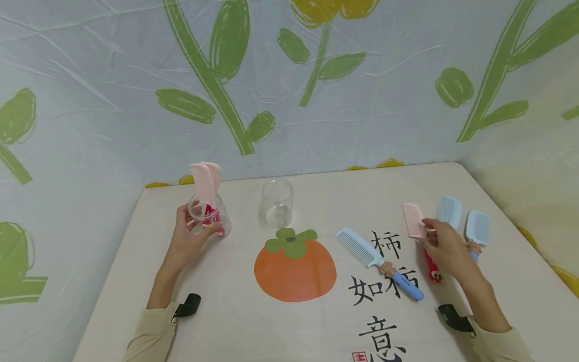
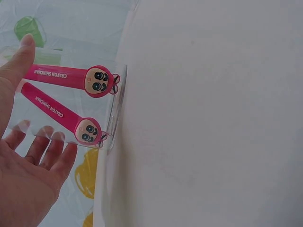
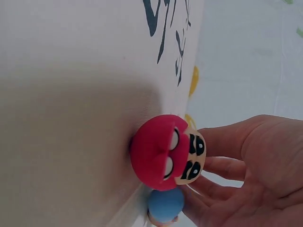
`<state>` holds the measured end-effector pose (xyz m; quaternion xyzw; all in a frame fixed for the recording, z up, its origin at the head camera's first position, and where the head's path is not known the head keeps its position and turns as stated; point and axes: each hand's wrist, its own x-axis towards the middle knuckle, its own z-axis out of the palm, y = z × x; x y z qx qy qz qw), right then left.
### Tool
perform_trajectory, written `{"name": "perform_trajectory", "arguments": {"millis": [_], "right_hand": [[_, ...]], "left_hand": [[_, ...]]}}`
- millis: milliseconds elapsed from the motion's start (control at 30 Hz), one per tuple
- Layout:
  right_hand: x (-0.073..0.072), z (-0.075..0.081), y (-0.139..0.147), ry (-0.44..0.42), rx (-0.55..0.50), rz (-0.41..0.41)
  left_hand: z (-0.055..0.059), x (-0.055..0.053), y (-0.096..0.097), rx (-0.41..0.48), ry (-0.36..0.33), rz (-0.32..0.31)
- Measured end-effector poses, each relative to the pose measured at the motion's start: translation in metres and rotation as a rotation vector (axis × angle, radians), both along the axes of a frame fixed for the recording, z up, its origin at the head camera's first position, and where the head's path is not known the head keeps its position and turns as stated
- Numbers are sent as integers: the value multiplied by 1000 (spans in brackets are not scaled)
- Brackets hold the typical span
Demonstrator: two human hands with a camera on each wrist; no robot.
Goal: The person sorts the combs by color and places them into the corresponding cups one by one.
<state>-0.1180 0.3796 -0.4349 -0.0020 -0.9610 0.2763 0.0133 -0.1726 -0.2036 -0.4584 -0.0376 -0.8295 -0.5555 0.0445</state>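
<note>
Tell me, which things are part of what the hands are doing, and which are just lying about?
Part of the job:
left hand, holding a clear jar
two pink combs, standing in that jar
right hand, gripping a third pink comb

Seem to be just lying about, for now:
the other clear jar
front blue comb
back blue comb
blue hairbrush

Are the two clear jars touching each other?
Apart: the head view shows bare table between the jar holding pink combs and the other jar.
</note>
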Motion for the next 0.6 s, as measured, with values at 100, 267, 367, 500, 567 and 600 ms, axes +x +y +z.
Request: {"name": "perform_trajectory", "arguments": {"millis": [100,267,367,500,567,600], "right_hand": [[-1,-1,0,-22,5,6],[-1,-2,-1,-15,12,1],[-2,-1,-1,-1,8,-1],[-3,0,-1,32,-3,-10],[-4,1,-2,44,0,-18],[-4,2,-3,45,1,-19]], "left_hand": [[0,0,0,4,4,-3],[0,0,0,14,2,-6],[-1,0,0,13,-1,-5],[-1,0,0,2,-1,-4],[-1,0,0,-1,-1,-5],[-1,0,0,-3,-1,-5]]}}
